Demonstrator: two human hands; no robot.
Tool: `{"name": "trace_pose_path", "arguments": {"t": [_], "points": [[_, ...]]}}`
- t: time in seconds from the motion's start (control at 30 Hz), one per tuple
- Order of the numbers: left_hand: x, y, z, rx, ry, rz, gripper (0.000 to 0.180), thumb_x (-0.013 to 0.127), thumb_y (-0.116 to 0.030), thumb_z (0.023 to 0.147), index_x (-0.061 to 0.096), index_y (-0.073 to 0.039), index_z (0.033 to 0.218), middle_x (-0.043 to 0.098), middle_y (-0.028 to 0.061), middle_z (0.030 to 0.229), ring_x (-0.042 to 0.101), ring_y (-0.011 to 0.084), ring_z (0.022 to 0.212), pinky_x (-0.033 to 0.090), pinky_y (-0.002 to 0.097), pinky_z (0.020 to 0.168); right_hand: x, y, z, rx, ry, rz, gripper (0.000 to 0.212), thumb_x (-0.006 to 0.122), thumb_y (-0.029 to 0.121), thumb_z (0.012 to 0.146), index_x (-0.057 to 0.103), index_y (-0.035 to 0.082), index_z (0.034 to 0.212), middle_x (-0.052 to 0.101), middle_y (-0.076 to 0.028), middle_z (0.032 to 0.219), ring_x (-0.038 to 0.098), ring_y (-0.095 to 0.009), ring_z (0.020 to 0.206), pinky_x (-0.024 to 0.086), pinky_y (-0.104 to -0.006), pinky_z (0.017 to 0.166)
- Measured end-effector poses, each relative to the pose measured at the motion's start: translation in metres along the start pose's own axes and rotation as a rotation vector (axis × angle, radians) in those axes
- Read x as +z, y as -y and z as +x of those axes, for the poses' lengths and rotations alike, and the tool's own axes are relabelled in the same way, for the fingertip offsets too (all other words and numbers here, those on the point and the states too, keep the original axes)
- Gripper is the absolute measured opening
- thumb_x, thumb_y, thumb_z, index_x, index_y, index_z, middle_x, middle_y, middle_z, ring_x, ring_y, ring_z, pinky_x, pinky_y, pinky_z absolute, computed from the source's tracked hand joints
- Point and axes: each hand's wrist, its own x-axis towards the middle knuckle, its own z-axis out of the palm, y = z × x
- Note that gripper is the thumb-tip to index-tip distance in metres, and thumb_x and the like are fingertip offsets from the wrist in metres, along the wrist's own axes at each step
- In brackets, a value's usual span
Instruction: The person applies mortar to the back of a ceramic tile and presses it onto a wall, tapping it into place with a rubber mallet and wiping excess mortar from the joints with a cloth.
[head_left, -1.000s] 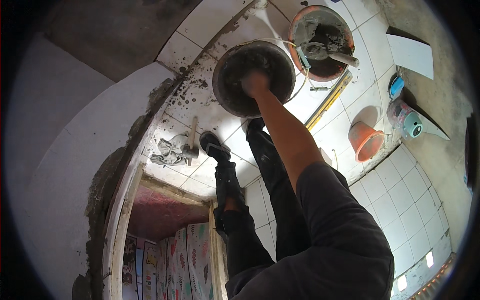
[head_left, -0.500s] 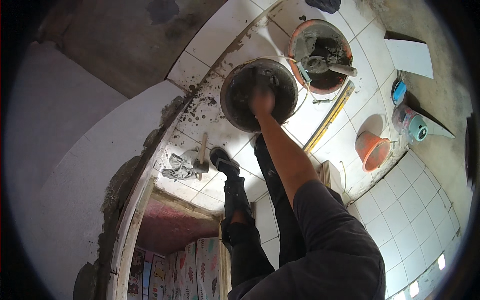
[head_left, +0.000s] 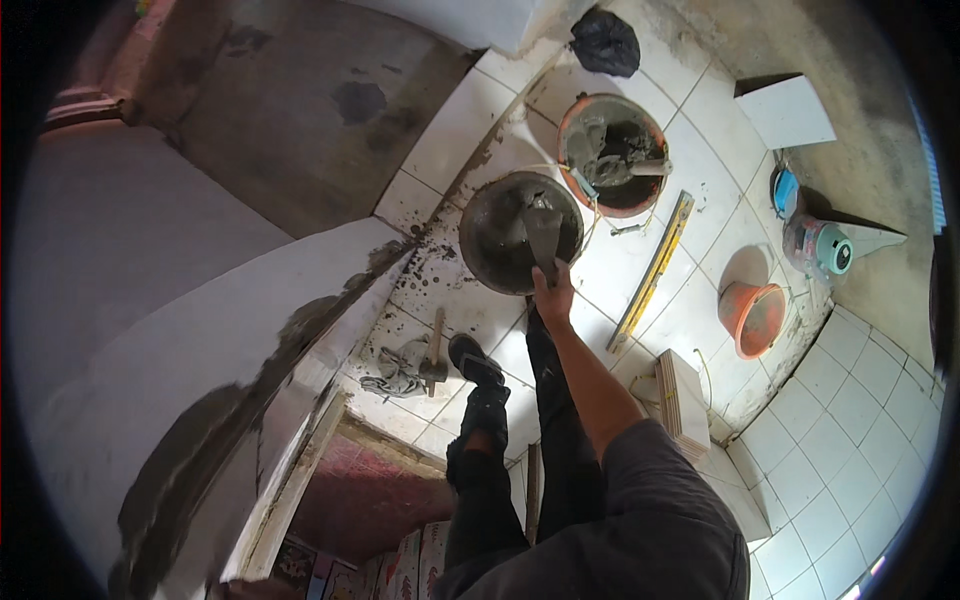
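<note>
My right hand (head_left: 553, 290) is closed around the handle of a trowel (head_left: 543, 232). Its flat grey blade reaches over the near bucket (head_left: 471, 262), which is dark inside and smeared with wet mortar. Just beyond, to the right, stands an orange-rimmed bucket (head_left: 564, 140) holding grey mortar (head_left: 590, 150). A second tool with a pale handle (head_left: 652, 168) lies in that mortar. My left hand is outside the picture.
A yellow spirit level (head_left: 652, 272) lies on the white tiled floor, with a small orange bucket (head_left: 738, 318) and stacked tiles (head_left: 684, 405) to its right. A mallet (head_left: 434, 368) and grey cloth (head_left: 393, 372) are beside my foot. A black plastic bag (head_left: 605, 43) sits far back.
My right hand was blurred, deep inside the near bucket; now it is drawn back toward me at the rim, the trowel plainly visible. The whole view has shifted.
</note>
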Motion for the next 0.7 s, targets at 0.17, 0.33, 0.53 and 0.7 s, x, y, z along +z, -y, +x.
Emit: {"name": "trace_pose_path", "arguments": {"t": [0.17,0.33,0.53,0.7], "points": [[-0.016,-0.009,-0.006,-0.191,0.24,0.005,0.054,0.055,-0.041,0.084,0.041,0.004,0.111,0.045,0.0172,0.105,0.044,0.029,0.098,0.034,0.0401,0.087,-0.117,0.12,-0.022,0.246,0.381,0.299,0.038,0.065,0.019,0.079,0.049,0.003,0.109,0.061,-0.008,0.073,0.058,-0.014,0.056,0.046,-0.0285,0.053],[-0.015,-0.028,0.011,-0.034,0.22,-0.344,0.036,0.067,-0.026,0.075,0.054,-0.001,0.098,0.052,0.0161,0.1,0.045,0.0341,0.101,0.031,0.0486,0.092,-0.231,0.28,-0.028,0.161,0.672,0.488,0.038,0.062,0.009,0.079,0.047,0.004,0.114,0.061,-0.007,0.076,0.054,-0.009,0.055,0.044,-0.024,0.05],[-0.037,-0.049,0.042,-0.093,0.219,-0.495,0.026,0.066,-0.019,0.071,0.055,-0.001,0.088,0.051,0.0153,0.089,0.046,0.0339,0.09,0.034,0.048,0.083,-0.291,0.451,-0.049,-0.061,0.944,0.68,0.044,0.062,0.01,0.08,0.042,0.003,0.119,0.059,-0.007,0.086,0.054,-0.009,0.068,0.045,-0.0245,0.056],[-0.042,-0.049,0.048,-0.093,0.228,-0.525,0.026,0.065,-0.017,0.071,0.055,-0.001,0.089,0.052,0.016,0.09,0.046,0.0351,0.093,0.032,0.0492,0.087,-0.299,0.519,-0.064,0.001,1.013,0.614,0.045,0.061,0.011,0.08,0.042,0.003,0.12,0.058,-0.007,0.093,0.055,-0.011,0.075,0.045,-0.0251,0.065]]}}
